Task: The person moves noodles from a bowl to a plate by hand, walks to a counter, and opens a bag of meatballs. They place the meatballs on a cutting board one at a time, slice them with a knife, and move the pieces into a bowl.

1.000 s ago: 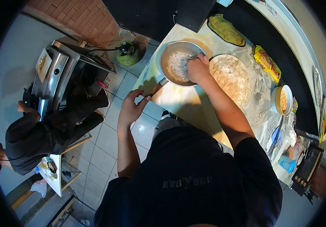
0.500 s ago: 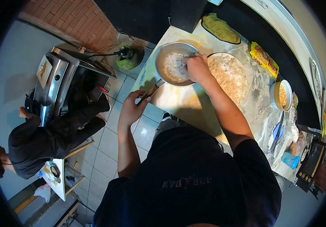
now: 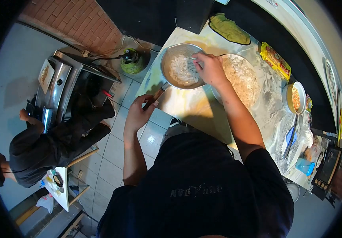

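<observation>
Across one marbled tabletop (image 3: 184, 104), we see one pan (image 3: 167, 65) near one plate (image 3: 215, 95), both bearing pale flakes (image 3: 182, 70). Our two hands are apart: the left hand (image 3: 139, 114) clamps one handle (image 3: 159, 94); the right hand (image 3: 210, 71) hovers over the pan, its grip unclear. One cloth (image 3: 229, 29) and one packet (image 3: 275, 62) lie beyond.

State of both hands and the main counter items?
Left hand: gripping pan handle.
Right hand: over pan; grip unclear.
Pan: upright, pale pieces inside.
Round tray: holds pale pieces, partly hidden.
Yellow packet: lying down; open or sealed unclear.
Container: uncovered, orange bits inside.
Green cloth: lying on counter.
</observation>
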The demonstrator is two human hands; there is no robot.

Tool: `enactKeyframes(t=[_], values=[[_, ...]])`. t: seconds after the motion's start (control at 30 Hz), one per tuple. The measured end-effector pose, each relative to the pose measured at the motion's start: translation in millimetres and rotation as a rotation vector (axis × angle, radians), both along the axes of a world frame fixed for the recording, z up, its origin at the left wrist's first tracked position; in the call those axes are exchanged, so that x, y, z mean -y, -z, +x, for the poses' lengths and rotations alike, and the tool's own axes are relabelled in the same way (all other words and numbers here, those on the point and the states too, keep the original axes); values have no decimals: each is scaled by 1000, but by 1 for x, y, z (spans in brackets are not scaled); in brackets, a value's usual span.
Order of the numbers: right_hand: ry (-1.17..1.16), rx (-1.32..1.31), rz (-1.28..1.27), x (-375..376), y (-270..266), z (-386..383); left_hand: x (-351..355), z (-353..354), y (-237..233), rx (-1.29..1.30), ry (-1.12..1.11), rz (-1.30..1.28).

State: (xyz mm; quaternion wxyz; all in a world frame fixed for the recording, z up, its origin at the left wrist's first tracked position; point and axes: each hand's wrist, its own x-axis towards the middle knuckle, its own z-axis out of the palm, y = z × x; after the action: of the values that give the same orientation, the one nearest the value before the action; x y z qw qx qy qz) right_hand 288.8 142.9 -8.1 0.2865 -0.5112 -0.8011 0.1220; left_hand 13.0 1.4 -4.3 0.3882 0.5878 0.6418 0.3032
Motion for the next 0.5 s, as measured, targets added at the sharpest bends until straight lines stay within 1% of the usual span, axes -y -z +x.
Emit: enactKeyframes(t=[0.07,0.1,0.17,0.2,0.27,0.3,0.37,0.4,0.47,0.5], values=[[70,133,-131,3,-10,4,-1,1,-1,-24,22,3],[73,133,-132,6,-15,4,-1,1,-1,-24,25,3],[98,252,-232,8,-23,2,-2,2,0,-29,24,3],[101,252,-232,9,-20,4,-3,3,0,-29,26,4],[86,164,-22,11,-10,6,-4,4,1,-68,28,26],[86,163,-22,11,-8,6,-5,5,2,-70,29,26],[83,161,153,14,-3,6,-7,7,3,-69,38,16],[86,161,152,14,1,6,-8,6,5,-69,42,15],[364,242,351,12,7,4,-12,4,8,-64,63,4],[364,243,351,10,8,7,-12,5,9,-63,63,4]])
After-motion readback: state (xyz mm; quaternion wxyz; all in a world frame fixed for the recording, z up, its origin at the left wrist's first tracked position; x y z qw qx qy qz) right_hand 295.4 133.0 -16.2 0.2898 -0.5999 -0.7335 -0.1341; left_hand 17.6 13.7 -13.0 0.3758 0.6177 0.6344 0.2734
